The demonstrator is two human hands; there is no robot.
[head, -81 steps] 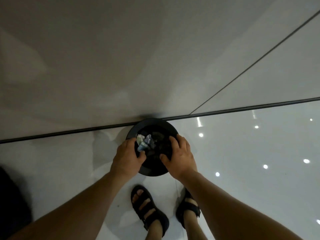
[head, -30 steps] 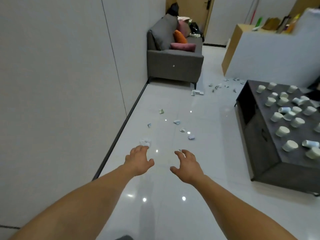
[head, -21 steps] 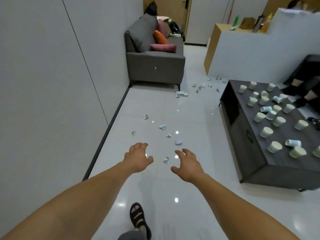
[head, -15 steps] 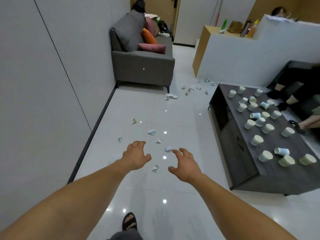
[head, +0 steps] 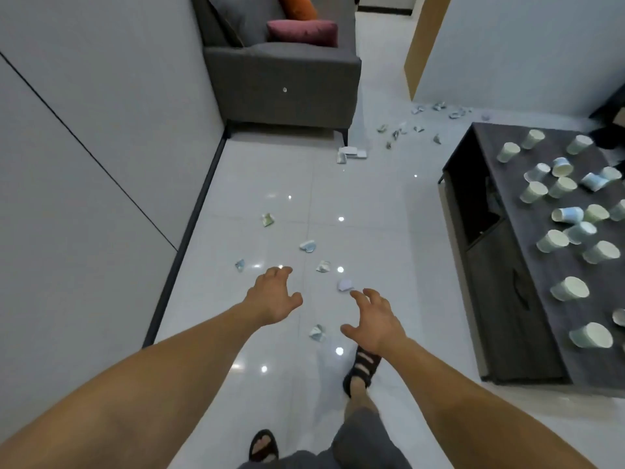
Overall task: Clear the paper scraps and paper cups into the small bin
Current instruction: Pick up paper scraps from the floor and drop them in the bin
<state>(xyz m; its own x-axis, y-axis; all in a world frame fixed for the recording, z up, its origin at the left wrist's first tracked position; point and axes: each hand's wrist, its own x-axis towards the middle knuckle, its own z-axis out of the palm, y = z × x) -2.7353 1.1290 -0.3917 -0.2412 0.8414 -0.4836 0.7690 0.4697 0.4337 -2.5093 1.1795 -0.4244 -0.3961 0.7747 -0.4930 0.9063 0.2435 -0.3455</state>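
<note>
Both hands, left hand [head: 274, 299] and right hand [head: 375, 321], were spread and empty, reaching toward floor scraps [head: 317, 333]; next probably meant stooping to pinch one

The floor [head: 389, 204] is glossy white tile and mirrors the lamps. The sofa [head: 284, 79] is matt grey cloth. The worktop [head: 541, 299] shows dark wood grain. The paper cups [head: 570, 288] look matt.

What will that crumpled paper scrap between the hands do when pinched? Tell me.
The scrap looks thin and creased, so it is probably very light and would crush in a grip. The floor is glossy, so a nudge may slide it rather than roll it.
</note>
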